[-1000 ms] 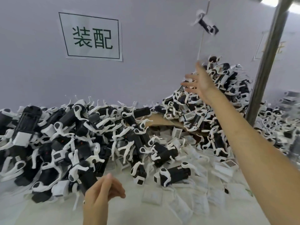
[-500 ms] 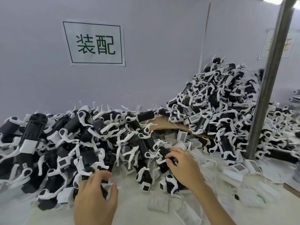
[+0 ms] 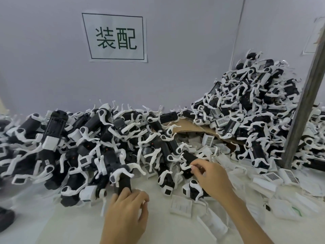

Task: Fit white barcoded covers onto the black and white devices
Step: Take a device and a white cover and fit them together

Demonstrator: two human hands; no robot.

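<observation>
At the pile's near edge: left hand (image 3: 125, 211) wrapped around a black device (image 3: 124, 180), steadying it upright for fitting; right hand (image 3: 212, 176) pinching a white leg (image 3: 186, 167) (probably freeing another device).

Two bare hands reach forward from the bottom edge. The left hand (image 3: 125, 211) is seen from the back, fingers curled closed in a grip. The right hand (image 3: 212, 178), on a bare forearm stretched from the lower right, pinches thumb and forefinger together.
</observation>
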